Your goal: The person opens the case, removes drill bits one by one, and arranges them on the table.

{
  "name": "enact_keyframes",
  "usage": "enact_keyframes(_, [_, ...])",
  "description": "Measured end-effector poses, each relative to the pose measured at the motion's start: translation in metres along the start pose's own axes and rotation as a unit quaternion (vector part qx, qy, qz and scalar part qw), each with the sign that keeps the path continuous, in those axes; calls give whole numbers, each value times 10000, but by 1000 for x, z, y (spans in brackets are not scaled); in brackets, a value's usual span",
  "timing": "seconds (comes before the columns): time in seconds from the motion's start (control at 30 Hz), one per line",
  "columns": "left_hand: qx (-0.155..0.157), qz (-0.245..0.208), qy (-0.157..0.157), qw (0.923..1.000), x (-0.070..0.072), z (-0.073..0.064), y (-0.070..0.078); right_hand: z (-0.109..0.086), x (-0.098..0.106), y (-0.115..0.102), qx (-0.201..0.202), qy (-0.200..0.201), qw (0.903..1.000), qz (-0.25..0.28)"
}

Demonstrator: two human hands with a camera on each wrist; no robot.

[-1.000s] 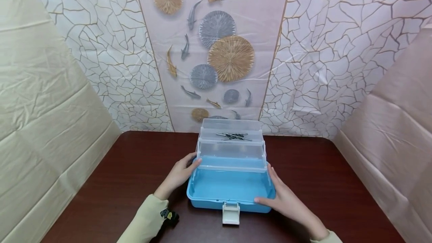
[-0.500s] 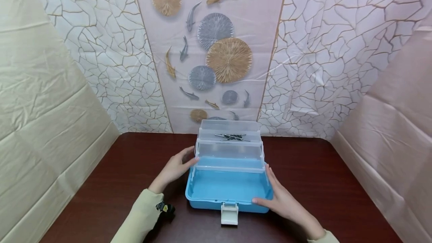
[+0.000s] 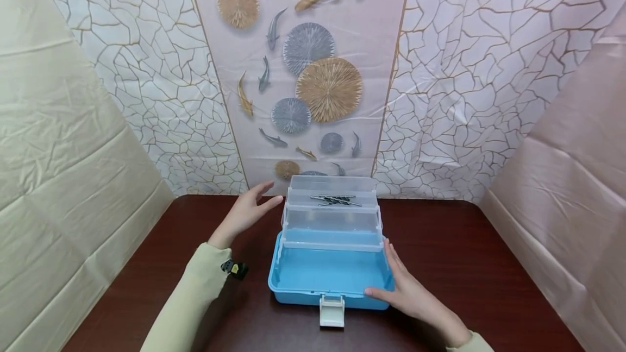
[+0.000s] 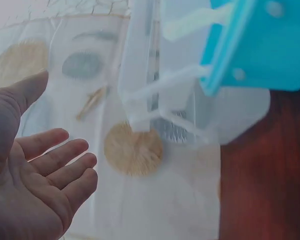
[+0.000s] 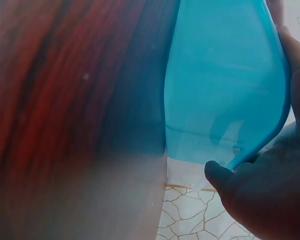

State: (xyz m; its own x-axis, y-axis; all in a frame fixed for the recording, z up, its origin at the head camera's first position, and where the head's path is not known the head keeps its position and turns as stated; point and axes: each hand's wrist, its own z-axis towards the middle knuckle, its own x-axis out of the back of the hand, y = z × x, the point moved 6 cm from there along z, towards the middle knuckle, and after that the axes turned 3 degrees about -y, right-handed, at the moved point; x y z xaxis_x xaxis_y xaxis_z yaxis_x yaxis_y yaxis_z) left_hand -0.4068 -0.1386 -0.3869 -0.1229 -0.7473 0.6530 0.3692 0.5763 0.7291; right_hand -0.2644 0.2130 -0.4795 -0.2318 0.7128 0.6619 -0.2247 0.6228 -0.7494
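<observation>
A blue toolbox (image 3: 323,271) stands unfolded on the table, its clear plastic trays (image 3: 299,199) raised in steps at the back. Several dark, slender drill bits (image 3: 336,200) lie crossed in an upper tray. My left hand (image 3: 243,214) hovers left of the trays, touching nothing; the left wrist view shows its fingers (image 4: 80,167) spread loosely. With the thumb over the front rim and the fingers along the outer right side, my right hand (image 3: 413,295) holds the toolbox by its front right corner. The white latch (image 3: 332,314) hangs down in front.
The dark red-brown table (image 3: 455,265) spreads out on both sides of the toolbox. A patterned cloth (image 3: 332,88) hangs close behind it, and beige cloth walls (image 3: 93,205) enclose the sides. My left wrist wears a black strap (image 3: 235,269).
My left hand has let go of the toolbox's left side and moved up and away, toward the trays' back left. My right hand has stayed on the front right corner.
</observation>
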Motion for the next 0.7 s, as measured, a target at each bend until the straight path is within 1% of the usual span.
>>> enact_keyframes(0.13, [-248, 134, -282, 9992, -7, 15, 18, 0, 0, 0, -69, -101, 9999, 0])
enact_keyframes(0.2, [-367, 120, -415, 9984, -9, 25, 28, 0, -1, 0, -93, -150, 9998, -40])
enact_keyframes(0.3, [-543, 147, -583, 9967, -10, 38, 44, 0, 0, -1, -76, -155, 9998, -125])
enact_keyframes(0.43, [-754, 359, -844, 9929, -13, 54, 68, 0, 1, -2, -65, -125, 9997, -192])
enact_keyframes(0.57, [-964, 469, -1174, 9873, -23, 69, 85, -1, 1, -2, -77, -198, 9997, -145])
enact_keyframes(0.7, [-1124, 433, -1466, 9818, -37, 84, 94, -3, 3, -3, -68, -270, 9995, -173])
